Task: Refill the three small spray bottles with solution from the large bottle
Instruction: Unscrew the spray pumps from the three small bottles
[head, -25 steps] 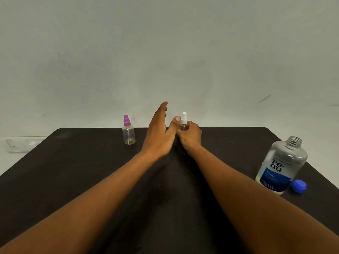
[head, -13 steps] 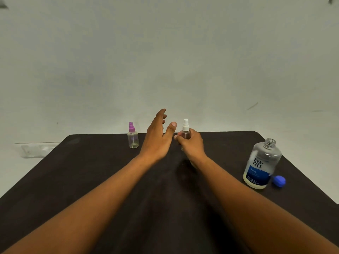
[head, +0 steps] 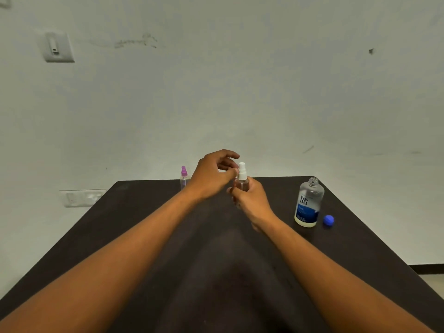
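A: Setting?
B: Pale, scuffed wall (head: 240,92) behind; switch plate (head: 57,47) upper left; socket strip (head: 81,197) low on left. Dark table (head: 144,236) filling lower frame, far edge against wall.

A: Items on table?
B: Large bottle (head: 308,203), upright, right side, clear with blue label reading "re-nu", neck uncapped. Blue cap (head: 328,220) lying just beside it, nearer right edge. Purple-topped spray bottle (head: 184,177), upright at far edge, left of centre, partly hidden behind left wrist.

A: Bottle being handled?
B: White-topped spray bottle (head: 242,176), clear body, upright, at centre toward far edge. Raised off table or resting on it: cannot tell, base hidden by fingers.

A: Right hand?
B: Right hand (head: 252,200) wrapped round clear body from right and near side, fingers curled onto it, firm hold.

A: Left hand?
B: Left hand (head: 211,176) raised at white sprayer head, fingers curled, thumb and forefinger tips closing on sprayer collar. Actual contact probable but not certain; tips blurred and overlapping white plastic.

A: Third small bottle?
B: None identified; only two small bottles located.

A: Arms?
B: Both forearms bare, entering from near corners, converging on white-topped spray bottle.
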`<action>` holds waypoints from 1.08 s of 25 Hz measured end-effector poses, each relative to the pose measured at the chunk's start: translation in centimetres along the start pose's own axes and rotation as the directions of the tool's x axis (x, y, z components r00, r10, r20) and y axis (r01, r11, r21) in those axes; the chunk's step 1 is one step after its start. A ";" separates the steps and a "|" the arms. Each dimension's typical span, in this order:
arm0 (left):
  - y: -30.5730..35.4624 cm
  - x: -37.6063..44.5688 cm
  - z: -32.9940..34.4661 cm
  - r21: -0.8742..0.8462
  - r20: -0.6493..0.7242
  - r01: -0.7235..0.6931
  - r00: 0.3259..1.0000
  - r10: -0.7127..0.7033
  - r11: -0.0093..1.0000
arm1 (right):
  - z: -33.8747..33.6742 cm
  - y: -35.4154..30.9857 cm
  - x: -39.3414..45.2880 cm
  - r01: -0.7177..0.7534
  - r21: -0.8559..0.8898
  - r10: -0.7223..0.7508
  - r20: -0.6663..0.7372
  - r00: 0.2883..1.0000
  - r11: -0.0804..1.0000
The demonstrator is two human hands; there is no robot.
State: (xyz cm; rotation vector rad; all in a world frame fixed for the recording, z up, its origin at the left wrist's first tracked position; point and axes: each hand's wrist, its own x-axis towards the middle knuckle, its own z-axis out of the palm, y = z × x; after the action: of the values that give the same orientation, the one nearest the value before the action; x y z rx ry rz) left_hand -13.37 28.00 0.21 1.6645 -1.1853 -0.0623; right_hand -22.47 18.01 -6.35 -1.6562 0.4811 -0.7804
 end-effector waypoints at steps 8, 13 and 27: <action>3.0 -2.6 -0.6 -0.131 0.130 0.027 0.991 -0.010 0.991 | -0.3 -1.7 -4.0 0.005 -0.026 -0.005 0.026 1.000 1.000; 3.5 -2.7 0.4 -0.055 -0.016 0.091 0.996 -0.092 0.994 | -0.1 -1.6 -4.6 0.020 -0.080 -0.024 -0.045 0.999 0.997; 2.9 -2.9 0.7 -0.192 -0.008 0.099 0.995 -0.102 0.976 | 0.2 -1.3 -5.5 -0.009 -0.059 0.006 -0.055 0.998 0.998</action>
State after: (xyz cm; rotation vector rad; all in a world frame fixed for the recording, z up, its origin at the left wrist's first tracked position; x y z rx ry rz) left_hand -17.16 29.65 0.71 1.5504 -1.0469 -0.2185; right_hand -26.29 22.21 -6.38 -1.6901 0.5526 -0.8144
